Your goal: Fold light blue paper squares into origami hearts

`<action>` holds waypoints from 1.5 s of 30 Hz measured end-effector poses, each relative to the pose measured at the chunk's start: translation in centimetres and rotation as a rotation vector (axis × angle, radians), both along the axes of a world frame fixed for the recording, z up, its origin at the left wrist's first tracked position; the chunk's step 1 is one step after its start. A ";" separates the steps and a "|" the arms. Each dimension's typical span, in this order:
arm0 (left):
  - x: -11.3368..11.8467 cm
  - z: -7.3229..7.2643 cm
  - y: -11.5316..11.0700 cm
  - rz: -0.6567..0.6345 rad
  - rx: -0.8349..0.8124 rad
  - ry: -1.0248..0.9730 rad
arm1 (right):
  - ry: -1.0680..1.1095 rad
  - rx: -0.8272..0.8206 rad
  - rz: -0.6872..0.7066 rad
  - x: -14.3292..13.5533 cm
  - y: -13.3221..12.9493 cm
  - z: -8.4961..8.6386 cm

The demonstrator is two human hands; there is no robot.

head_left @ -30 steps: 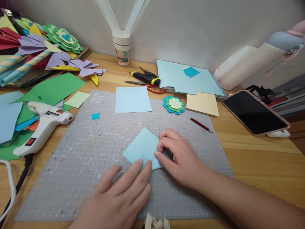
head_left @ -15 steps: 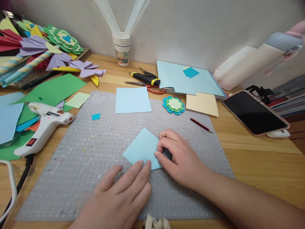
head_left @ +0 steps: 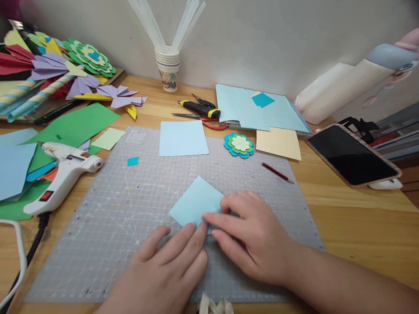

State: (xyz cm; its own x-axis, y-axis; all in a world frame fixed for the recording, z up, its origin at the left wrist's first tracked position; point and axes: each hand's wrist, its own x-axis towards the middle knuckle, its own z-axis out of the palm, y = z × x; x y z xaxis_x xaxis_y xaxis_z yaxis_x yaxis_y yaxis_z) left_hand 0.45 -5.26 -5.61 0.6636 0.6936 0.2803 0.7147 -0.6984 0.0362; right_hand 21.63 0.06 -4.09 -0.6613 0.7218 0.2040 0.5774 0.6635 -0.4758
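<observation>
A light blue piece of paper lies on the grey cutting mat, turned so that one corner points away from me. My left hand rests flat with its fingers stretched out, the fingertips on the paper's near edge. From the right, my right hand reaches over the paper. Its index fingertip presses on the sheet beside my left fingertips, and the thumb sits lower and apart. The paper's right corner is hidden under my right hand.
Behind lie a blue square sheet, a layered paper flower and a pencil. A glue gun is on the left, a phone on the right. Scissors and a cutter lie near stacked paper cups.
My right hand has shifted from the paper's right side toward me, its index finger now extended beside my left fingertips. My left hand has stayed in place.
</observation>
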 end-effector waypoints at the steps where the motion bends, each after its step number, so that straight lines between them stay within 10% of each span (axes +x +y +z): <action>1: 0.0 0.0 0.0 -0.003 0.008 -0.004 | -0.038 0.041 0.021 0.0 -0.3 0.2; 10: 0.2 0.2 0.0 0.020 -0.056 -0.003 | -0.261 0.133 -0.152 0.3 0.3 1.0; 20: 0.1 0.1 0.0 0.026 -0.087 -0.019 | -0.182 0.131 0.085 -0.5 -3.0 1.4; 45: 0.4 0.0 -0.5 0.035 -0.076 -0.005 | -0.654 0.318 0.013 1.0 -3.7 1.6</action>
